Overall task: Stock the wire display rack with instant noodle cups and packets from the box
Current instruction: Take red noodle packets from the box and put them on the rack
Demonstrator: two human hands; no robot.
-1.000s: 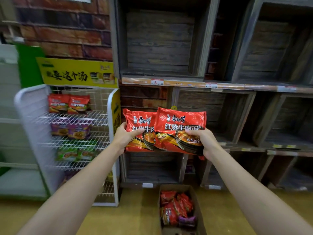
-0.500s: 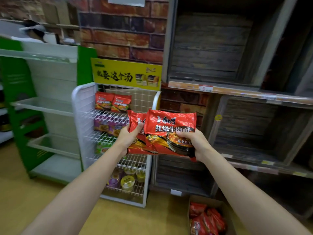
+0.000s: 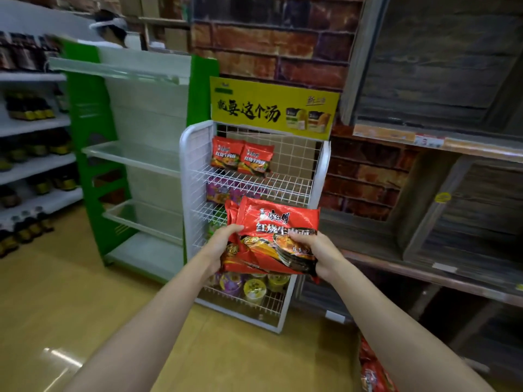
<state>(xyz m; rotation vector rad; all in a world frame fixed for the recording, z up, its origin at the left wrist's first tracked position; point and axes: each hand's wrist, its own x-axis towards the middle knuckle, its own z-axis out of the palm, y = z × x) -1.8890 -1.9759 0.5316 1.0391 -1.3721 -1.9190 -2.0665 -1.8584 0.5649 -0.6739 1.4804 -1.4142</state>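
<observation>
Two red noodle packets (image 3: 278, 224) overlap in front of me, level with the white wire rack's (image 3: 195, 154) middle shelves. My left hand (image 3: 222, 244) grips their left edge and my right hand (image 3: 317, 251) grips the lower right corner. On the rack's top shelf two red packets (image 3: 242, 159) stand at the left, with bare wire beside them on the right. Purple packets (image 3: 219, 193) fill the shelf below. Noodle cups (image 3: 254, 288) stand on the bottom shelf. More red packets in the box (image 3: 373, 372) show at the lower right edge.
A green and white empty shelf unit (image 3: 135, 157) stands left of the rack. Shelves with dark bottles (image 3: 28, 108) run along the far left. Wooden crate shelves (image 3: 441, 193) fill the right wall. A person in a white visor (image 3: 111, 26) is behind the green unit.
My view has swung left, so the wire rack sits in the centre and the box has slid to the lower right edge. The two packets have closed up, overlapping more, in front of the rack.
</observation>
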